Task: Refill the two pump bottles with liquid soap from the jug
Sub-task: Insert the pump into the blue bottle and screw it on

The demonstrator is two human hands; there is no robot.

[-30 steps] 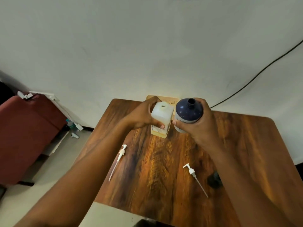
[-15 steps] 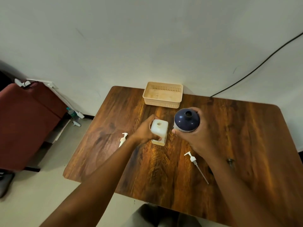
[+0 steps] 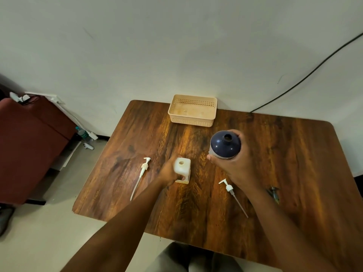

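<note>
head view: hands [image 3: 170, 172] [image 3: 238, 167] grip both bottles [image 3: 183, 170] [image 3: 225, 144].

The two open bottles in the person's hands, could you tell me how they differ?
The white bottle, in the left hand, is square; the dark blue bottle, in the right hand, is round and domed. The blue one looks larger. Both are upright, pumps removed.

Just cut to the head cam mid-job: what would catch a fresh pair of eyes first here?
Two open, pumpless bottles held upright at the middle of the brown wooden table: the left hand grips a square white plastic bottle, the right hand a round dark-blue bottle. Their white pump heads with long dip tubes lie flat either side, one left, one right. A beige perforated plastic basket sits by the wall.
</note>
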